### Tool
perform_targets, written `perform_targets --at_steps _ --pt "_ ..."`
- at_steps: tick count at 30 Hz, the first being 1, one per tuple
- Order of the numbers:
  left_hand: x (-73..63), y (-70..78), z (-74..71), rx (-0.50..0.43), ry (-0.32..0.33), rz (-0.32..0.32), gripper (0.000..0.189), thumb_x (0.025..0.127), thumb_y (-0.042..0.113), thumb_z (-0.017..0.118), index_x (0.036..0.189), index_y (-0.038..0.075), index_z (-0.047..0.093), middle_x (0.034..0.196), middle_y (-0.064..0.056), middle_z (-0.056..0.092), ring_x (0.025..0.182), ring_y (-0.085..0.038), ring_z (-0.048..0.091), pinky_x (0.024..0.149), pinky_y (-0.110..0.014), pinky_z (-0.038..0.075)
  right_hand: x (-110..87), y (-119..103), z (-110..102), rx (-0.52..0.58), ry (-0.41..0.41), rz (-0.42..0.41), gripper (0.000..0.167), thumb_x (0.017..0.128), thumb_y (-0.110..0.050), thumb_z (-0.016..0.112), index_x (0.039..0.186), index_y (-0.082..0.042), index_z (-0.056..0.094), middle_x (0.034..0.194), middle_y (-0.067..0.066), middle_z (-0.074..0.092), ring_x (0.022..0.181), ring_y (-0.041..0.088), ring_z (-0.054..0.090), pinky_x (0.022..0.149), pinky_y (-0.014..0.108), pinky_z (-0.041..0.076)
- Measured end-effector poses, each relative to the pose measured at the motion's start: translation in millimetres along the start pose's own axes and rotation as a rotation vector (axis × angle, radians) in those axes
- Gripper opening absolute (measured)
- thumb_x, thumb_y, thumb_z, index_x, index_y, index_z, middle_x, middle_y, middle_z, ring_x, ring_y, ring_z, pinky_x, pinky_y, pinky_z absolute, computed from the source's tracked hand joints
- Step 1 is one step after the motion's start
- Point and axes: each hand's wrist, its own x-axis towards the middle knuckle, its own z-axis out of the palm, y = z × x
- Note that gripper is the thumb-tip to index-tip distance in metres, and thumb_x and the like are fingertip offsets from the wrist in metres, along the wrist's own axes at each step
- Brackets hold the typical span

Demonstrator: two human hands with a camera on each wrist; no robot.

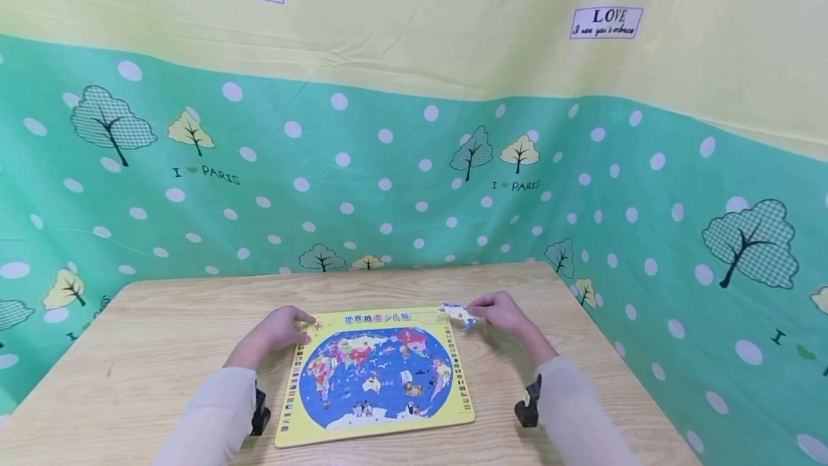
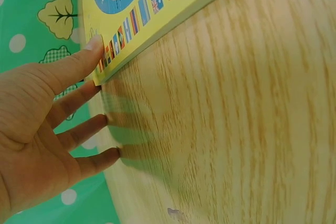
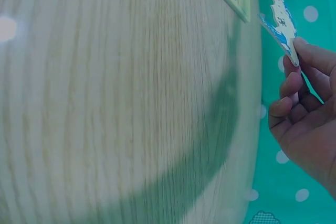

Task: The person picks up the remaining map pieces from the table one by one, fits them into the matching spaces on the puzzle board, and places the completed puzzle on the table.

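A yellow-bordered world map puzzle board [image 1: 362, 316] lies flat on the table. My left hand [image 1: 284, 327] is at its far left corner. In the left wrist view this hand [image 2: 44, 114] rests its thumb on the board's [image 2: 157, 19] flag-lined edge, the other fingers spread beside the corner. Between thumb and fingers, my right hand [image 1: 501, 313] pinches an irregular white-and-blue puzzle piece [image 1: 458, 314], which overlaps the board's far right corner from the head. The right wrist view shows the piece [image 3: 283, 22] tilted, its printed face visible, in the right hand [image 3: 310, 98].
The wooden table [image 1: 194, 315] extends around the board. Behind and to the right hangs a green and yellow curtain [image 1: 388, 214] with dots and trees. Each wrist wears a black device [image 1: 527, 405].
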Motion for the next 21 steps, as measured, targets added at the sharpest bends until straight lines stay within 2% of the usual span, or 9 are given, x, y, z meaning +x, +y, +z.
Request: perform_targets --at_steps 9,17,21 --pt "-0.9 1.0 -0.5 -0.013 -0.003 -0.008 0.04 0.078 0.008 0.07 0.116 0.001 0.062 0.124 -0.027 0.055 0.119 -0.049 0.045 0.101 -0.059 0.037 1.0 -9 9 0.011 -0.012 -0.033 0.019 0.087 -0.018 0.064 0.101 -0.008 0.071 0.092 0.003 0.07 0.07 0.023 0.057 0.063 0.035 0.052" --pt "-0.5 -0.5 0.4 -0.014 -0.001 -0.007 0.04 0.078 0.007 0.07 0.116 0.001 0.063 0.124 -0.027 0.055 0.119 -0.048 0.046 0.102 -0.059 0.037 1.4 -15 17 0.016 -0.03 -0.031 0.018 0.086 -0.019 0.065 0.1 -0.009 0.071 0.091 0.003 0.07 0.072 0.024 0.059 0.064 0.033 0.052" --pt "-0.3 0.0 1.1 -0.017 0.0 -0.007 0.04 0.077 0.007 0.07 0.116 0.001 0.063 0.125 -0.027 0.054 0.12 -0.048 0.045 0.103 -0.059 0.036 3.4 -17 21 0.02 -0.04 -0.043 0.018 0.086 -0.019 0.065 0.1 -0.01 0.071 0.089 0.002 0.069 0.068 0.022 0.057 0.062 0.031 0.05"
